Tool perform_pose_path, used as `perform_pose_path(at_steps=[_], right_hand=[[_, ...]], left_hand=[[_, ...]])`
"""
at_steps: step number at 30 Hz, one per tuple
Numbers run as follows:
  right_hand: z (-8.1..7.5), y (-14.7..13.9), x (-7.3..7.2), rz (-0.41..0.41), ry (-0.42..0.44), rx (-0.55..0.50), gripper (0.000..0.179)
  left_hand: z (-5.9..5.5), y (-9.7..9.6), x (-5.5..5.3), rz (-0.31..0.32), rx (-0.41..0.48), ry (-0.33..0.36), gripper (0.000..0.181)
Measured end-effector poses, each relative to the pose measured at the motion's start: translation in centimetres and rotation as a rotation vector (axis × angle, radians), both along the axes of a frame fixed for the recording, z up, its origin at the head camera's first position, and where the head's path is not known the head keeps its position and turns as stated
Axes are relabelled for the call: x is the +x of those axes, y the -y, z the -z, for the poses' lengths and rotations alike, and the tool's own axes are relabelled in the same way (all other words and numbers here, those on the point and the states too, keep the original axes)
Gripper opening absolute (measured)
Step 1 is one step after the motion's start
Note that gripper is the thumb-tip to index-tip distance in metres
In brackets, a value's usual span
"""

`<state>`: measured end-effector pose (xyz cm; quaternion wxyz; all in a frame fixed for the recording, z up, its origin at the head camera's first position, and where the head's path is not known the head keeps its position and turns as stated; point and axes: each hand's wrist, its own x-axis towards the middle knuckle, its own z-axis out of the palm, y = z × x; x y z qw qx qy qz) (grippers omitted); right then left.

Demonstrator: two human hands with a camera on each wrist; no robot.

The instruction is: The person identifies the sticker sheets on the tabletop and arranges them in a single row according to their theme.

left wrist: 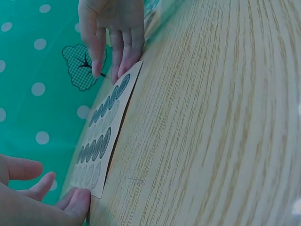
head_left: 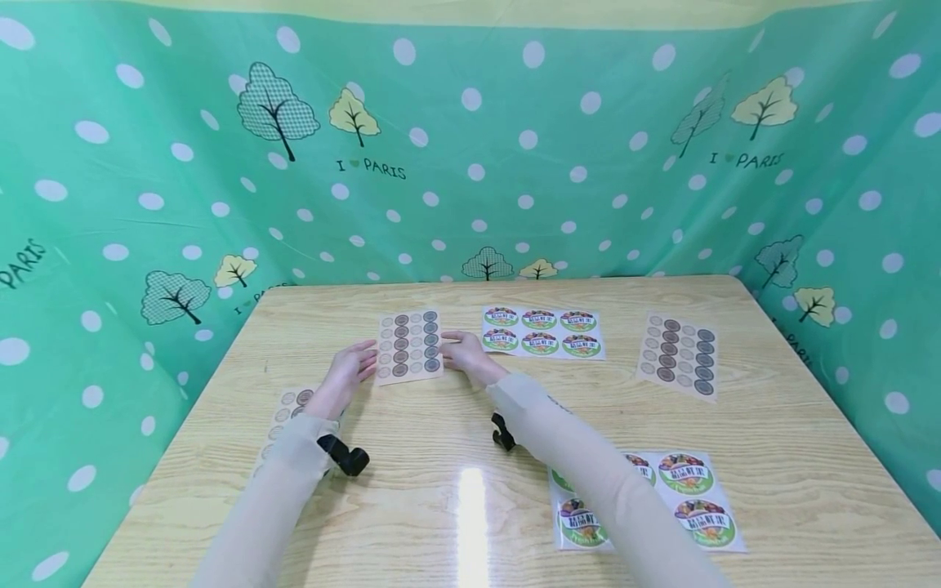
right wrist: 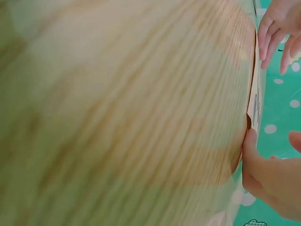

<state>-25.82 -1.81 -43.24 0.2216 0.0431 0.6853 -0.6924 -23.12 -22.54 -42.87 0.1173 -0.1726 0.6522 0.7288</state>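
Observation:
A pale sheet of round stickers, with columns of light and dark circles, lies on the wooden table between the two hands. At its left edge is my left hand, fingers loosely extended and fingertips right at the paper. My right hand touches the opposite edge with relaxed fingers. In the left wrist view the sheet looks flat, with fingertips at both ends. The right wrist view shows it nearly edge-on, slightly bowed up beside the right thumb.
Another round-sticker sheet lies partly under the left forearm; a similar one is at the right. Fruit-label sheets lie at the back and front right, the latter partly covered by the right sleeve. A green curtain surrounds the table.

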Motion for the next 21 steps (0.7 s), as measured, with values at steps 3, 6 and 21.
perform_pose_path(at_steps=[3,6,21], right_hand=[[0.3,0.1,-0.1,0.026,0.011,-0.007,0.043],[0.4,0.3,-0.2,0.055,0.015,-0.009,0.044],[1.2,1.7,-0.3,0.115,0.03,0.039,0.048]], left_hand=[[-0.2,0.0,0.1,-0.026,0.025,0.005,0.045],[-0.5,0.0,0.2,-0.03,0.031,0.004,0.045],[0.2,-0.2,0.0,-0.03,-0.167,-0.021,0.045]])
